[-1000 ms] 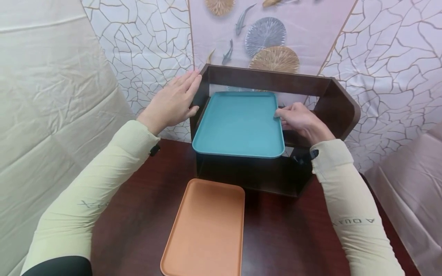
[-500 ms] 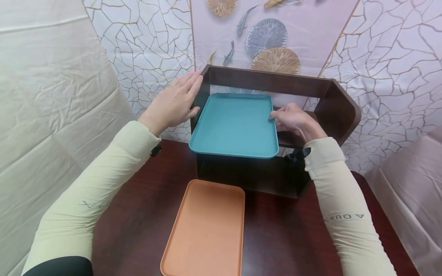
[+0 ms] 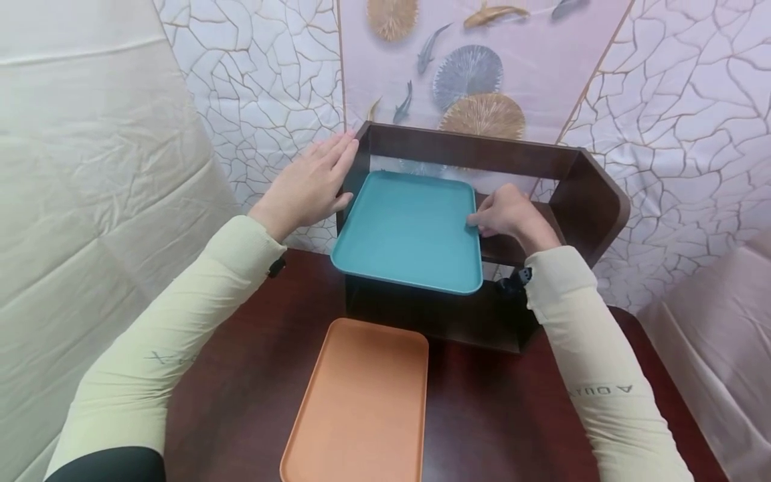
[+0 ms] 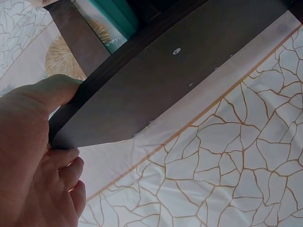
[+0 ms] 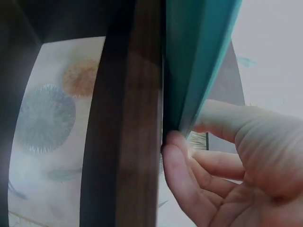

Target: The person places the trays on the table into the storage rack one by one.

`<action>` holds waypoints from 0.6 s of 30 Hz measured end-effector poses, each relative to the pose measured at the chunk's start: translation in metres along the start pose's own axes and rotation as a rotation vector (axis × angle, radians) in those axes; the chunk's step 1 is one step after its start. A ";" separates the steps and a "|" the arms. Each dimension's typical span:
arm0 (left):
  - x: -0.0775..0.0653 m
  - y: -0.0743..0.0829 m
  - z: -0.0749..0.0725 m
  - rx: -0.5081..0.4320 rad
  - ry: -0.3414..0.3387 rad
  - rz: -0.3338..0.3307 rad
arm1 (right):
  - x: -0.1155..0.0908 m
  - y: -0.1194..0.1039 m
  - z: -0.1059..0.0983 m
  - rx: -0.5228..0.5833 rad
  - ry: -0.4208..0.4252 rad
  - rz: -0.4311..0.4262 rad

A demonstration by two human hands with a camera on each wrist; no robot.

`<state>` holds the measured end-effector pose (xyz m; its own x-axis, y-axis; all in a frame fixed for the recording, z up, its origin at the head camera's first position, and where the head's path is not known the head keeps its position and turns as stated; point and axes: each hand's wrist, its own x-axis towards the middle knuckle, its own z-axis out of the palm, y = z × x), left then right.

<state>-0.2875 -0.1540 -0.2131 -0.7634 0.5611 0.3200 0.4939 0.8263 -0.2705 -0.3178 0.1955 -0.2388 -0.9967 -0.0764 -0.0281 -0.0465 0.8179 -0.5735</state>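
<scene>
With my left hand (image 3: 314, 179) holding the dark wooden shelf (image 3: 591, 204), my right hand (image 3: 508, 215) pinches the teal tray (image 3: 409, 231), its right side now dipped, seemingly unsettled.

A rectangular teal tray (image 3: 409, 231) with rounded corners and a low raised rim is held face up at the upper level of an upright, dark brown wooden shelf unit (image 3: 476, 148), its near end jutting out.

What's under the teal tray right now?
A dark shelf board shows at the right of the teal tray. The tray hides the part beneath it and anything there.
</scene>
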 end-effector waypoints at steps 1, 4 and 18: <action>0.000 0.000 0.000 0.002 -0.001 -0.001 | -0.002 0.000 0.001 -0.024 0.022 -0.018; -0.001 0.001 -0.001 0.003 -0.006 -0.008 | -0.006 0.001 0.003 -0.096 0.082 -0.070; -0.002 0.003 -0.002 0.013 0.006 -0.005 | -0.058 0.001 -0.039 -0.423 0.170 -0.348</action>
<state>-0.2838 -0.1520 -0.2127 -0.7634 0.5571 0.3271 0.4844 0.8286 -0.2808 -0.2625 0.2232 -0.2056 -0.9129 -0.3182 0.2556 -0.3619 0.9206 -0.1465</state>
